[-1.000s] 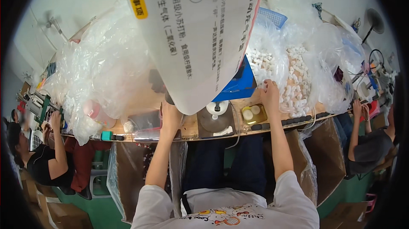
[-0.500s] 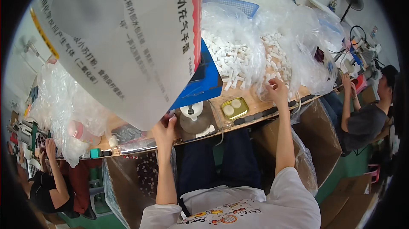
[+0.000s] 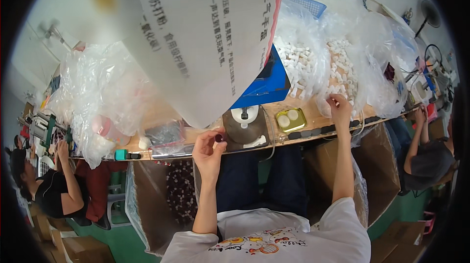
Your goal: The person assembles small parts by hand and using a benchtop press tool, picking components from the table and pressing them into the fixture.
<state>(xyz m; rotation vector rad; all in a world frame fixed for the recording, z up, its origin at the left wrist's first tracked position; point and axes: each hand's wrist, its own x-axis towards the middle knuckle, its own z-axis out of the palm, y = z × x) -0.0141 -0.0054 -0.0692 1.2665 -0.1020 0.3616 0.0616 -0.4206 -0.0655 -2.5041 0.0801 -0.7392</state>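
My left hand is raised at the table's front edge, thumb and fingers closed on a small dark-red round piece with a hollow-looking end. To its right stands a blue machine with a white round part below it. Over on the right, my right hand is at the near end of the loose small white plastic pieces. Its fingers are pinched together, and what lies between them is too small to make out. A larger heap of white tubular pieces spreads behind the machine.
A printed sheet hangs close in front, covering much of the upper left. A yellow-green tin holds round white pads. Clear plastic bags flank the heaps. Below the table stands a carton of dark-red pieces. Co-workers sit at both sides.
The whole view has swung left, so things sit further right in it. My left hand has come out from beside the sheet, showing the dark-red piece. My right hand stays by the white pieces.
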